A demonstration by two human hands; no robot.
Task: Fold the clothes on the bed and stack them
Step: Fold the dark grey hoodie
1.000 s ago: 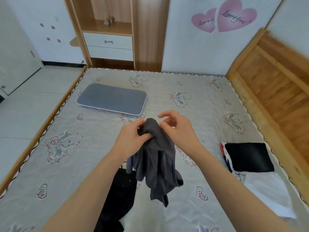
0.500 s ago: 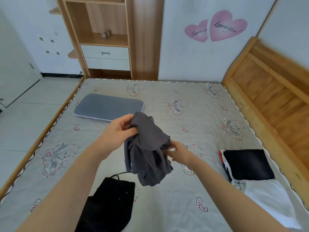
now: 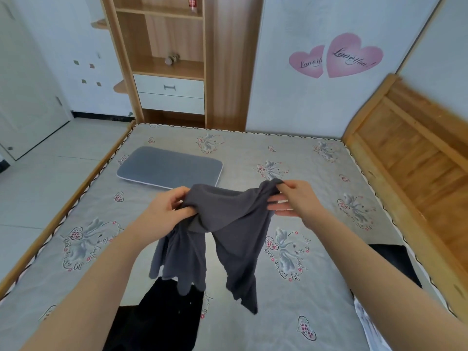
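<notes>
left hand (image 3: 166, 210): I grip one top corner of the grey garment (image 3: 222, 231)
right hand (image 3: 296, 198): I pinch the other corner
garment: hangs spread above the bed (image 3: 316, 287), over black clothes (image 3: 162, 315)

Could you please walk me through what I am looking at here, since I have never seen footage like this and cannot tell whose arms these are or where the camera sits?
There is no machine here: the camera is worn on a person's head and looks forward and down, so the two bare arms reaching in from the bottom are that person's own. The left hand and the right hand each grip an end of a dark grey garment, holding it stretched between them above the bed, the rest hanging down. On the patterned mattress lie a flat grey pillow further back, a black garment near the left forearm, and, at the right edge, another black piece with something white just in front of it, mostly hidden by the right arm. A wooden shelf unit stands beyond the bed.
</notes>
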